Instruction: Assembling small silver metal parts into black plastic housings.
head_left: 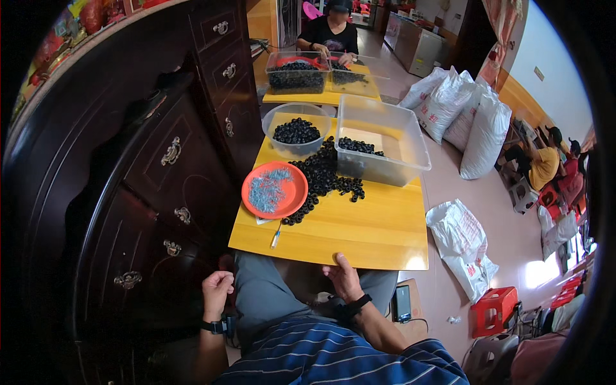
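My left hand (218, 285) is beside my left thigh, off the table, with its fingers curled together; whatever may be inside is hidden. My right hand (344, 278) is at the near edge of the yellow table (359, 228), thumb and fingers apart, holding nothing I can see. Farther in, an orange-red plate (248, 199) carries small, thin silvery-blue pieces. Next to it spreads a pile of black ring-like parts (314, 173). A small screwdriver-like tool (276, 239) with a pale handle lies near the plate.
Behind the pile are a round clear tub (269, 128) and a rectangular clear bin (385, 168), both with black parts. Opposite, a person (330, 32) works over more bins. Dark drawers (160, 167) stand left; white sacks (481, 135) and a red stool (494, 311) are right.
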The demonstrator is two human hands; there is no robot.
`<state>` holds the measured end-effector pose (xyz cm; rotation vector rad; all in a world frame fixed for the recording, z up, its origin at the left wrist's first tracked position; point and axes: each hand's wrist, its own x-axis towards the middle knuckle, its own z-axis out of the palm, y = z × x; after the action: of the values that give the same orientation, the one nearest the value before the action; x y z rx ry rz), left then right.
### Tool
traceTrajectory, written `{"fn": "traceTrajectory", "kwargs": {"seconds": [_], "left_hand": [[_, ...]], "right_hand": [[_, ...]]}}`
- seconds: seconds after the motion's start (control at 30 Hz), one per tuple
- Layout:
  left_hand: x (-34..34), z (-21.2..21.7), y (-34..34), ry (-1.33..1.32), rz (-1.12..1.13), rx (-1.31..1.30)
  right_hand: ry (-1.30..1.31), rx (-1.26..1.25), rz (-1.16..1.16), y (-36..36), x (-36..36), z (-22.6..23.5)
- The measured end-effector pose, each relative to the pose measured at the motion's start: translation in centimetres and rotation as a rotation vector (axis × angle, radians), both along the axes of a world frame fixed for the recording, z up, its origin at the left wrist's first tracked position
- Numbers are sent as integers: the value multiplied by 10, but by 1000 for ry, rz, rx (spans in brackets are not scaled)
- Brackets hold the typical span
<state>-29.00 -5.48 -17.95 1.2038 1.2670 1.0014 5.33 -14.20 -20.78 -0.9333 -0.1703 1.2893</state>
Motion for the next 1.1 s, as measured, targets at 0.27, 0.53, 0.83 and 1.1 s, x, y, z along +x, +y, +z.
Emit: {"fn": "traceTrajectory", "kwargs": {"seconds": [0.27, 0.53, 0.83, 1.1], "left_hand": [[11, 30, -20, 10, -97, 75], [33, 48, -31, -17, -180, 82], [58, 53, -33, -30, -271, 36], [90, 69, -36, 14, -466, 57]], "right_hand": [[52, -1, 15, -25, -9, 8], [62, -1, 52, -41, -12, 4], [-217, -73, 805, -69, 17, 41], [-806, 41, 209, -16, 69, 114]]}}
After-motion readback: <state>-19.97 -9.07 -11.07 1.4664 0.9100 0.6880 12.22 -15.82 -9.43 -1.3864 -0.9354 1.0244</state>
